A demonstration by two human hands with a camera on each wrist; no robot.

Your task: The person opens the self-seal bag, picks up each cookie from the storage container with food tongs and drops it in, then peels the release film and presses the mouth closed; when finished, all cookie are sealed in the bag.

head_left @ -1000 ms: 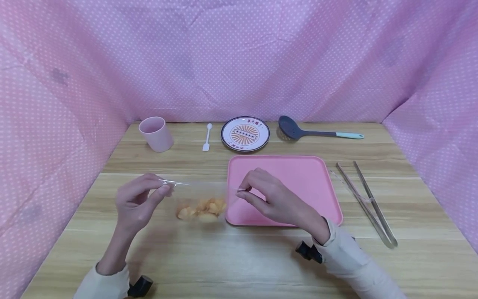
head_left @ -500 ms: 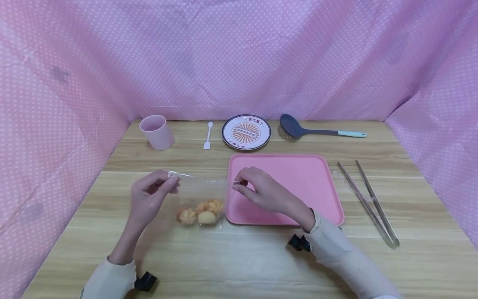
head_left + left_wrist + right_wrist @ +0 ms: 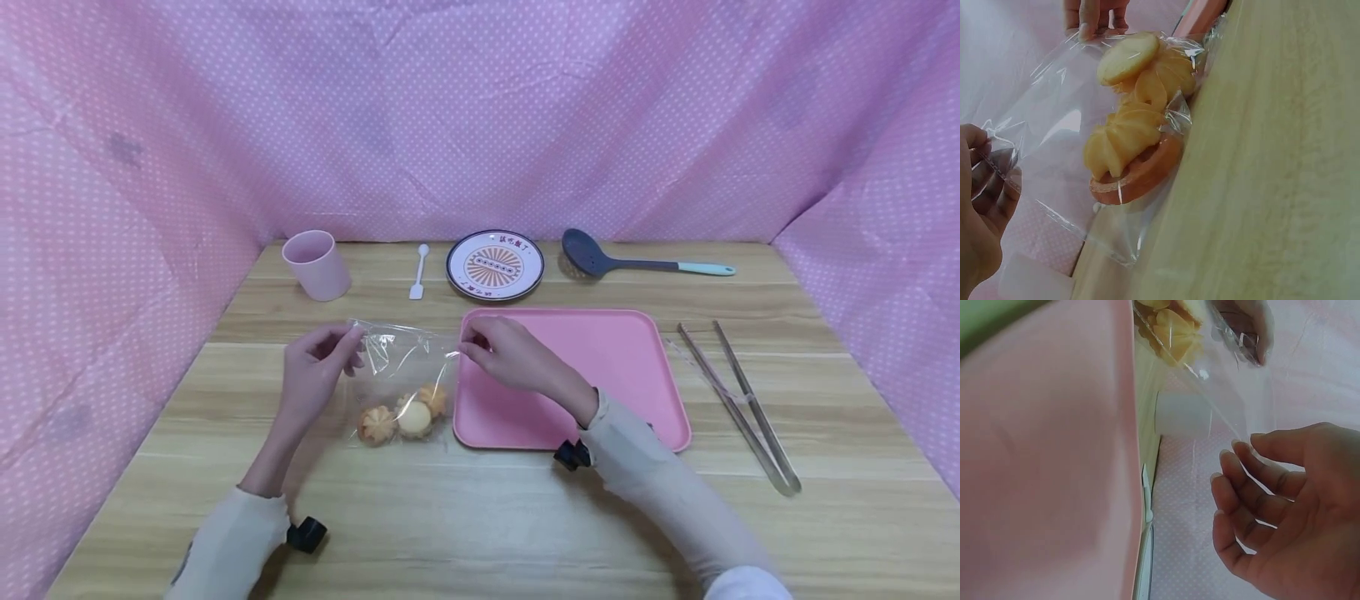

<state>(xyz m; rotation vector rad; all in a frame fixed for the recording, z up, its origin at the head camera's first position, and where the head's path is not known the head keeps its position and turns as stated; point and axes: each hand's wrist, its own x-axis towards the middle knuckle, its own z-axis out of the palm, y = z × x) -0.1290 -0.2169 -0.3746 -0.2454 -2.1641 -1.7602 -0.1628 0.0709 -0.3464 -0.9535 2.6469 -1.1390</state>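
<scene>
A clear plastic bag (image 3: 397,358) with several cookies (image 3: 414,418) at its bottom is spread between my two hands. My left hand (image 3: 318,367) pinches the bag's upper left corner between thumb and fingers. At the upper right corner, my right hand (image 3: 510,354) pinches the edge with thumb and index finger, above the left part of the pink tray (image 3: 600,392). In the left wrist view, pale flower-shaped cookies (image 3: 1124,139), a round one (image 3: 1127,57) and a browner cookie (image 3: 1141,172) show through the film. The right wrist view shows the right hand's other fingers loosely bent.
Along the back stand a pink cup (image 3: 318,271), a small white spatula-ended stick (image 3: 419,271), a patterned plate (image 3: 495,265) and a dark slotted ladle (image 3: 592,257). Metal tongs (image 3: 750,417) lie right of the tray. Pink dotted cloth (image 3: 480,117) surrounds the wooden table.
Both hands have moved farther from the body with the bag, the left also shifting right and the right slightly left. The bag now faces up more, showing its cookies sharply.
</scene>
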